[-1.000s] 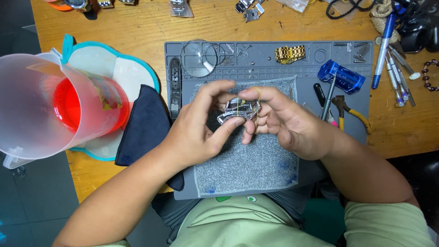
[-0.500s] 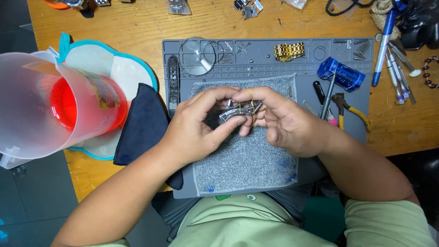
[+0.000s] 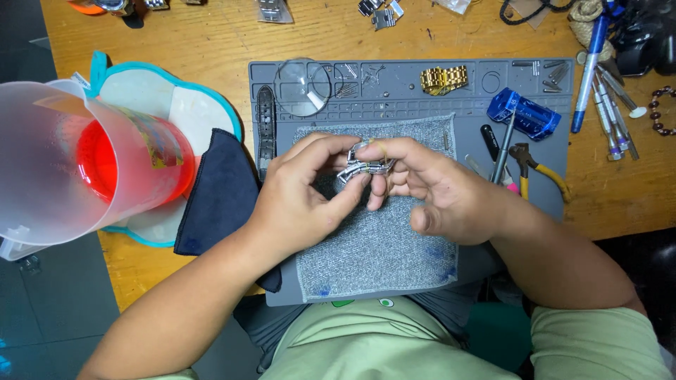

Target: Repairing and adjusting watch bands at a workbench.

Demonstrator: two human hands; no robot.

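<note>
Both hands hold a silver metal watch bracelet [image 3: 365, 167] just above a grey fabric pad [image 3: 380, 246] on a grey work mat [image 3: 408, 84]. My left hand [image 3: 303, 193] pinches the bracelet's left end between thumb and fingers. My right hand [image 3: 429, 186] grips its right end with thumb and forefinger. Much of the bracelet is hidden by my fingers.
A clear jug with red liquid [image 3: 91, 162] stands at the left on a teal-edged mat, beside a dark blue cloth [image 3: 218, 197]. On the mat lie a magnifier [image 3: 303, 86], a gold bracelet [image 3: 443, 79], a black strap [image 3: 266, 130], a blue tool [image 3: 524, 112], pliers [image 3: 539, 169] and pens [image 3: 598, 84].
Both hands have stayed on the bracelet over the pad, with only small finger shifts as they work it; nothing else has moved.
</note>
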